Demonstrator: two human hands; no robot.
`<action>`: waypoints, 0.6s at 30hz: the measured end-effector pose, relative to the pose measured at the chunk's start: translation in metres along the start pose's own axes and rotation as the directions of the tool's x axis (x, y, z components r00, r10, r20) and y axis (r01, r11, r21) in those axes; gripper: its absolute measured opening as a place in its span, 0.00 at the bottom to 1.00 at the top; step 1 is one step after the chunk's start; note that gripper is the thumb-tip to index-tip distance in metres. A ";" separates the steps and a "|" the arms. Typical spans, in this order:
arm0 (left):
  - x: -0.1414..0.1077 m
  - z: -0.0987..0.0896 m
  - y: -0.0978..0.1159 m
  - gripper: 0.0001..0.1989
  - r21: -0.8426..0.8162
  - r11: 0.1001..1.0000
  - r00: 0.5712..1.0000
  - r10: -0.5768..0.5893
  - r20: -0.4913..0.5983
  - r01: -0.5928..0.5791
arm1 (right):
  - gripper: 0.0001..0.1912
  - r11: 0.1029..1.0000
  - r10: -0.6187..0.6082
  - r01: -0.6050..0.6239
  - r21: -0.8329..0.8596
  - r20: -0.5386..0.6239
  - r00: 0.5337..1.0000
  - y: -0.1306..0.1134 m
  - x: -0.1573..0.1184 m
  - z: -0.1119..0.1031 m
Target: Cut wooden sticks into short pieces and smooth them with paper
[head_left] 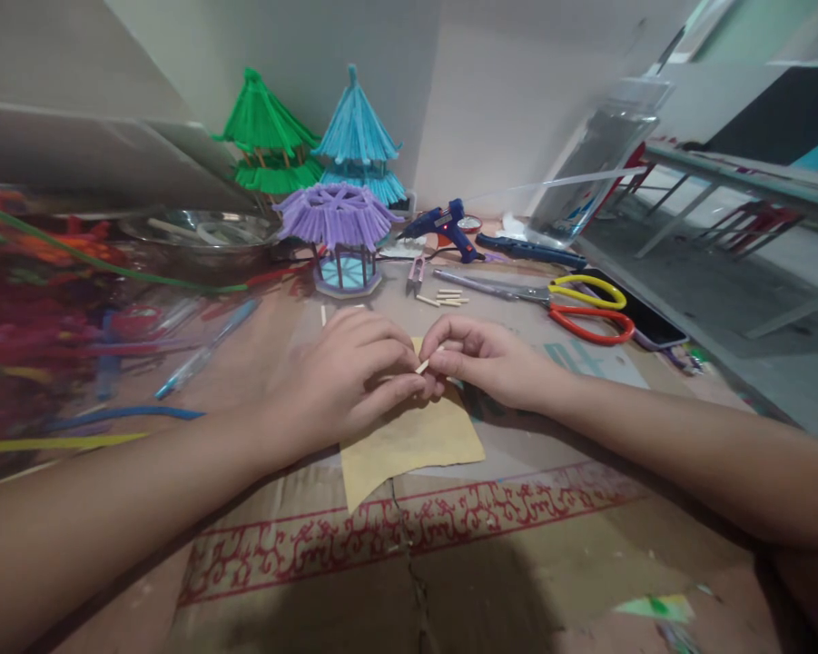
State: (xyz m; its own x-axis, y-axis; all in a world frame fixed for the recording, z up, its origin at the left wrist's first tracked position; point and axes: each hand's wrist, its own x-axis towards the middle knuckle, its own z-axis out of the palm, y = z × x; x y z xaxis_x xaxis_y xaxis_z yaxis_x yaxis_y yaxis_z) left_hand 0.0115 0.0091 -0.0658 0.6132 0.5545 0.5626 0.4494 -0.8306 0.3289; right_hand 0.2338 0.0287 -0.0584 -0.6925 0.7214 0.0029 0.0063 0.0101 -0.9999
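Note:
Between the fingertips of my right hand is a short pale wooden stick, pinched by thumb and forefinger. My left hand is closed beside it, fingers curled and meeting the right fingertips; whether it also grips the stick I cannot make out. Under both hands lies a yellow sheet that looks like sandpaper. Several similar short sticks are scattered just beyond my hands. Behind them stands a small pavilion model with a purple pipe-cleaner roof.
Yellow-and-red-handled scissors, small pink snips, a phone and a blue glue gun lie to the right and back. Green and light blue roofed models stand behind. A metal bowl and blurred pipe cleaners crowd the left.

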 end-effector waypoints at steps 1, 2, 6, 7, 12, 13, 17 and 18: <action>0.000 0.000 0.000 0.12 -0.006 1.000 1.000 0.003 0.000 -0.003 | 0.15 1.000 -0.005 0.005 -0.009 -0.006 1.000 0.000 0.000 0.001; 0.000 -0.001 0.001 0.13 -0.011 1.000 1.000 0.007 0.002 -0.007 | 0.15 1.000 -0.009 0.008 -0.017 -0.012 1.000 -0.001 -0.001 0.001; 0.001 -0.002 0.001 0.12 -0.001 1.000 1.000 -0.004 0.017 0.004 | 0.12 1.000 -0.019 0.018 -0.023 -0.030 0.999 -0.004 -0.002 0.001; 0.001 -0.002 0.001 0.11 0.007 1.000 1.000 -0.006 0.019 0.006 | 0.11 1.000 -0.018 0.018 -0.018 -0.028 0.999 -0.005 -0.002 0.000; 0.000 -0.001 -0.002 0.11 0.004 0.998 0.998 0.056 0.033 -0.056 | 0.08 0.999 -0.003 0.002 -0.040 -0.008 1.000 -0.007 -0.002 -0.001; 0.000 0.000 -0.003 0.11 -0.001 0.998 0.997 0.067 0.038 -0.067 | 0.08 0.999 0.002 -0.002 -0.053 -0.012 1.000 -0.007 -0.002 -0.001; 0.000 0.000 -0.004 0.11 -0.025 0.997 0.996 0.073 0.056 -0.072 | 0.08 0.997 0.001 -0.003 -0.073 -0.027 1.000 -0.006 -0.001 -0.001; 0.000 0.000 -0.004 0.11 -0.027 0.997 0.996 0.071 0.058 -0.069 | 0.07 0.998 -0.001 -0.001 -0.069 -0.028 1.000 -0.006 -0.001 -0.001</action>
State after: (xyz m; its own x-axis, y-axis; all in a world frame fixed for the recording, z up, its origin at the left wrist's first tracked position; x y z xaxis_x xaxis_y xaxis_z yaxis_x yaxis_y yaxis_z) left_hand 0.0101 0.0129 -0.0673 0.6801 0.4964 0.5395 0.3879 -0.8681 0.3097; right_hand 0.2354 0.0285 -0.0528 -0.6720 0.7405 0.0039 0.0569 0.0569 -0.9968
